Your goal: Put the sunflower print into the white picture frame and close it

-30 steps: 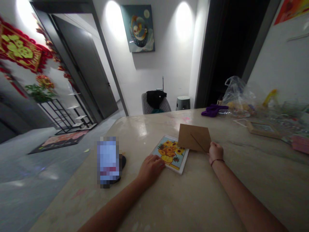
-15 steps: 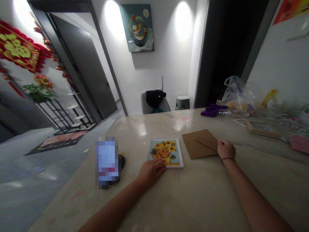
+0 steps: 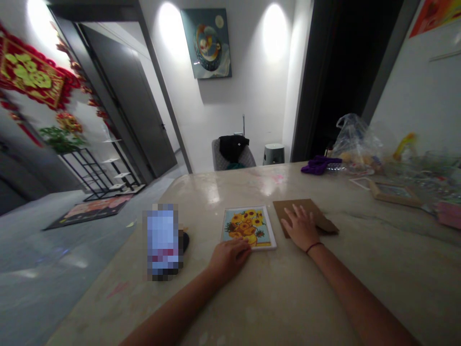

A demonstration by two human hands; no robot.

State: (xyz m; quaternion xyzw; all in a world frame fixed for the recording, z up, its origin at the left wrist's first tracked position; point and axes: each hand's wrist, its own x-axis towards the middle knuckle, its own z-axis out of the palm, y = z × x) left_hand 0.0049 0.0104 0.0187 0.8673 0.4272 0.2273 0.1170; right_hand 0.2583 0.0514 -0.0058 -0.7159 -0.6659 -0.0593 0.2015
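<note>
A white-framed sunflower picture point(image 3: 252, 226) lies face up on the table. My left hand point(image 3: 230, 254) is at its lower left edge, fingers bent over the frame and thumb close by the front rim. To the right of the picture is a brown kraft envelope point(image 3: 283, 209), its flap side partly hidden under my right hand point(image 3: 300, 228). That hand lies flat on the envelope with fingers spread. The envelope's right end sticks out past the hand with an uneven edge.
A phone-like screen, blurred out point(image 3: 163, 240), stands on the marble table point(image 3: 259, 298) at left. To the right are a purple cloth point(image 3: 319, 165), a clear plastic bag point(image 3: 358, 146), a wooden frame point(image 3: 394, 193) and a pink item point(image 3: 448, 214). A chair point(image 3: 234, 154) stands beyond the table.
My right hand has let go of the envelope's right edge and moved left onto its face, fingers now spread. The flap at the right shows differently. My left hand stays at the picture.
</note>
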